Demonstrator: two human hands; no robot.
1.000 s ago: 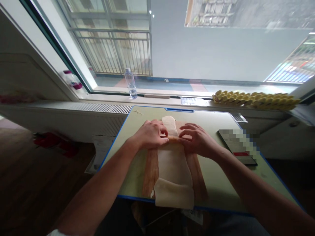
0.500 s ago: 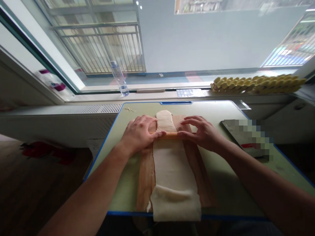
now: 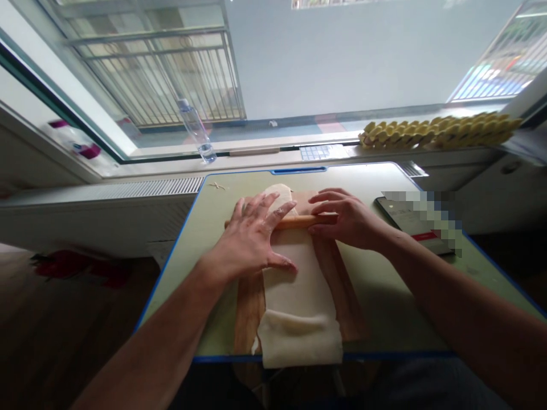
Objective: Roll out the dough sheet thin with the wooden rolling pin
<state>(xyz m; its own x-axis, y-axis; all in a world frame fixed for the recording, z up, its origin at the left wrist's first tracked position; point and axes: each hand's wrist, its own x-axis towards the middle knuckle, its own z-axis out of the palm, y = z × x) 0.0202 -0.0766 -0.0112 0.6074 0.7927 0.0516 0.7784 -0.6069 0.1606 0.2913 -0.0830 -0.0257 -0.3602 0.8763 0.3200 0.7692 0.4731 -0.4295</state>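
A long flat sheet of pale dough [image 3: 297, 285] runs lengthwise over a wooden board [image 3: 249, 313]. Its near end is folded over and overhangs the front edge of the table. Across the far part of the sheet lies a wooden rolling pin [image 3: 297, 222]. My right hand [image 3: 348, 219] grips the pin toward its right end, thumb on the near side and fingers beyond. Over the pin's left part, my left hand [image 3: 248, 236] is open, fingers spread and thumb stretched above the dough. Whether its palm touches the pin is hidden.
The light green table [image 3: 384, 307] has a blue rim. A dark-edged flat device [image 3: 416, 225], partly pixelated, lies at the right. Dough scraps [image 3: 217, 186] lie far left. On the windowsill are a clear bottle [image 3: 197, 132] and yellow egg trays [image 3: 440, 131].
My left hand has let go of the rolling pin and spread its fingers, its thumb swinging toward me. My right hand keeps its hold. The whole view has shifted slightly.
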